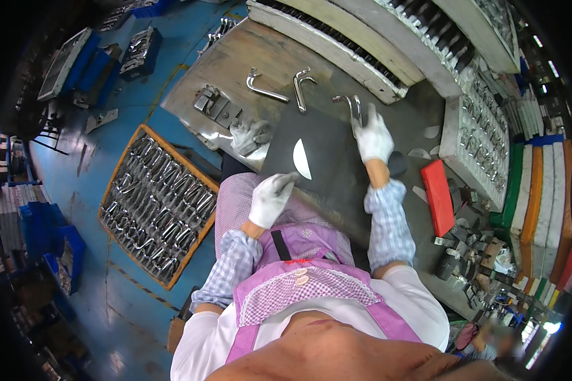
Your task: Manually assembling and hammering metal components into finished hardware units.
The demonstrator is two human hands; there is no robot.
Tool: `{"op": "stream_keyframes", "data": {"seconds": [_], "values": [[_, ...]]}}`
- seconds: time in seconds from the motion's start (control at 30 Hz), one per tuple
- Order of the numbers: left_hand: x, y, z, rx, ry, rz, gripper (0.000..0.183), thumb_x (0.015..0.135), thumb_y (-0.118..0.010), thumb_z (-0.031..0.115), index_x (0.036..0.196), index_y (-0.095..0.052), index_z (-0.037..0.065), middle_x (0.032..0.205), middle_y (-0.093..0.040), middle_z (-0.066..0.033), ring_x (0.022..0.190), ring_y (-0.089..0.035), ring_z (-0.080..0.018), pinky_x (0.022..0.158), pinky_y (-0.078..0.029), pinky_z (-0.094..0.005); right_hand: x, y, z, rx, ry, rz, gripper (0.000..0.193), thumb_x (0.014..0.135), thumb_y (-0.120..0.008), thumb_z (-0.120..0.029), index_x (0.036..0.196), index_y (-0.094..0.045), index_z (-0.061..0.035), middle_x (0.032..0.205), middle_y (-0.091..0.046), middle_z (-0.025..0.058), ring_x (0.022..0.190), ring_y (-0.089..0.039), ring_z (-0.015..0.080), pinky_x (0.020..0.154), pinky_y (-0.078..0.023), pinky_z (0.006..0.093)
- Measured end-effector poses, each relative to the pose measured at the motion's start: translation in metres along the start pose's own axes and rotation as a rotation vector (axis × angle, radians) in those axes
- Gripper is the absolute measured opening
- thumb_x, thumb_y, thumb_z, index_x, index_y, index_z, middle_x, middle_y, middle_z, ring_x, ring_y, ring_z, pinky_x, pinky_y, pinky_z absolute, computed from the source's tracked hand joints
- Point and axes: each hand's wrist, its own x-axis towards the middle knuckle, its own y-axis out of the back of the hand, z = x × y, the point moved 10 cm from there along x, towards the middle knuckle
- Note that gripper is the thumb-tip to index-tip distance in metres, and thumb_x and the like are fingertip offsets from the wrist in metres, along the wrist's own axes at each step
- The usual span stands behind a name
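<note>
My right hand, in a white glove, grips a bent, shiny metal part by its near end, at the far right corner of a dark mat. Two similar metal parts, one curved and one forked, lie beyond the mat on the worktable. A white half-round piece rests on the mat. My left hand, also gloved, is at the mat's near left edge with its fingers drawn together. Whatever may be in those fingers is too small to make out. A crumpled grey-white cloth or glove sits left of the mat.
A metal block fixture stands at the table's left side. A red box lies at the right. White trays of metal parts line the far and right sides. An orange-rimmed tray of shiny parts is at my left.
</note>
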Motion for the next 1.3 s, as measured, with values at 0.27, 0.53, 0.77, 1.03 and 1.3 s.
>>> {"op": "stream_keyframes", "data": {"seconds": [0.27,0.53,0.77,1.03,1.3], "values": [[0.020,-0.033,-0.023,-0.440,0.544,-0.058,0.043,0.098,-0.059,0.028,0.127,-0.059,-0.004,0.115,-0.069,-0.0157,0.104,-0.066,-0.0189,0.089,-0.050,-0.0282,-0.033,-0.006,-0.053,0.329,-0.055,-0.254,0.027,0.082,-0.064,-0.031,0.103,-0.067,-0.0138,0.086,-0.068,0.0160,0.083,-0.068,0.0364,0.073,-0.054,0.0477],[-0.023,-0.008,-0.086,-0.631,0.638,0.196,0.038,0.102,-0.054,0.026,0.125,-0.059,-0.004,0.092,-0.066,-0.0028,0.070,-0.054,-0.0077,0.061,-0.044,-0.0222,-0.105,-0.022,-0.074,0.507,0.012,-0.301,0.024,0.084,-0.072,-0.033,0.091,-0.076,-0.0105,0.075,-0.071,0.0092,0.068,-0.070,0.0250,0.064,-0.054,0.0344],[-0.043,-0.009,-0.086,-0.945,0.840,0.204,0.033,0.102,-0.055,0.031,0.111,-0.063,0.000,0.075,-0.059,0.0000,0.057,-0.047,-0.0055,0.052,-0.039,-0.0209,-0.121,-0.069,-0.093,0.298,0.088,-0.387,0.052,0.084,-0.068,-0.027,0.131,-0.054,-0.0090,0.090,-0.071,0.0174,0.083,-0.069,0.0355,0.073,-0.054,0.0445],[-0.036,0.003,-0.054,-0.822,0.608,0.376,0.026,0.095,-0.064,0.025,0.097,-0.065,0.000,0.074,-0.061,0.0002,0.056,-0.049,-0.0043,0.049,-0.036,-0.0203,-0.160,-0.024,-0.099,1.216,-0.151,-0.502,0.034,0.091,-0.064,-0.018,0.121,-0.062,-0.0026,0.071,-0.066,0.0125,0.060,-0.063,0.0217,0.065,-0.052,0.0332],[-0.052,0.004,-0.052,-0.698,0.509,0.378,0.023,0.094,-0.064,0.025,0.085,-0.065,0.004,0.072,-0.057,0.0038,0.055,-0.045,-0.0024,0.049,-0.035,-0.0204,-0.173,0.002,-0.116,1.015,-0.195,-0.620,0.052,0.083,-0.065,-0.012,0.135,-0.056,-0.0110,0.061,-0.059,0.0129,0.052,-0.061,0.0222,0.057,-0.050,0.0340]]}}
